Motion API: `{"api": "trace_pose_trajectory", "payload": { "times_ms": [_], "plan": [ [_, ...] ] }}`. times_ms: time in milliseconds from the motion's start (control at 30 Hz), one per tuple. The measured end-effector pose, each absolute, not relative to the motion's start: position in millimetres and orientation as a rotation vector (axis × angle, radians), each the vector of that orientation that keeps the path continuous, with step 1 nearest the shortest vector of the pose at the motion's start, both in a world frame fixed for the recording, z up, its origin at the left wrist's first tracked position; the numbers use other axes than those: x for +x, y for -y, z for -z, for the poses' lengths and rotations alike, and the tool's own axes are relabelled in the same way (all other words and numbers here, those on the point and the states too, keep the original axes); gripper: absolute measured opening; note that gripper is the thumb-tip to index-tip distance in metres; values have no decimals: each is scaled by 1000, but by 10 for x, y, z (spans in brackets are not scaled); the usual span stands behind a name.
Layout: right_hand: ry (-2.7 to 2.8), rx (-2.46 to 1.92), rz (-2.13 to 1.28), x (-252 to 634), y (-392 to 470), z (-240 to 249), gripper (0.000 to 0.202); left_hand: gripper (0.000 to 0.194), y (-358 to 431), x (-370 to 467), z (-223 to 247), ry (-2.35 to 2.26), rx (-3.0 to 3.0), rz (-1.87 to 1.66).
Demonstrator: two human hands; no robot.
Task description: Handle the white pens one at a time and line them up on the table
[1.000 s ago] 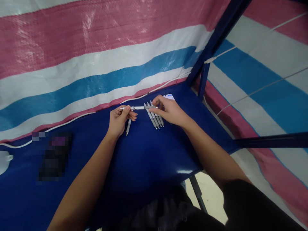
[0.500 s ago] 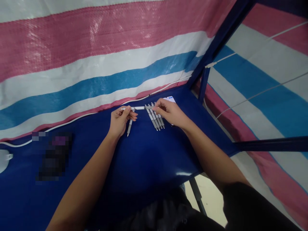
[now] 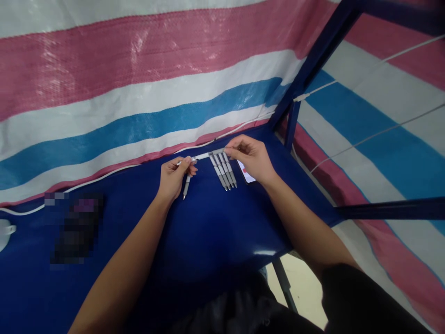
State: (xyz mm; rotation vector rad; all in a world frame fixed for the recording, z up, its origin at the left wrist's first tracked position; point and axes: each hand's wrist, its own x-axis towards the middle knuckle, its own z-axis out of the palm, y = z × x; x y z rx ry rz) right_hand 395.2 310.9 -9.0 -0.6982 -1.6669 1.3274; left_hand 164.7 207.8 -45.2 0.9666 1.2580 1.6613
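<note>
Head view: a grey-and-white pen (image 3: 203, 156) is being held lengthwise between two hands above the far edge of the blue tabletop (image 3: 208, 232); its white clip end is being pinched by the left hand (image 3: 169, 178), thumb and forefinger clamped on it, the other fingers being held loosely apart; its grey grip end is being gripped by the fingertips of the right hand (image 3: 253, 157), thumb and forefinger closed on it.

The right hand has just been raised, so the pen is now being held at a slight slope, grey end higher; more of the phone (image 3: 247, 175) is being exposed beneath that hand, while the upper ends of four matching pens (image 3: 223, 171), set side by side near the far edge, are being partly covered by the held one; whether its two parts are being separated cannot be told. Below the left hand, a single pen (image 3: 187, 188) is being left on the tabletop, tip towards the near edge.
</note>
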Motion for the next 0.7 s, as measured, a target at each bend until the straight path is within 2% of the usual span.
{"api": "trace_pose_trajectory", "payload": {
  "times_ms": [167,333,533,700],
  "plan": [
    [1580,-684,-1315,3960,-3116,70,34,40,-2077,1631,453,-1261,927,-1648],
    [1429,-743,-1246,3985,-3191,100,39,35,-2093,1617,457,-1243,894,-1652],
    [1355,-731,-1210,4022,-3297,138,30,27,-2099,1612,460,-1233,856,-1669],
    [1262,-765,-1266,3996,-3288,125,35,29,-2091,1612,462,-1211,850,-1688]
  ]
}}
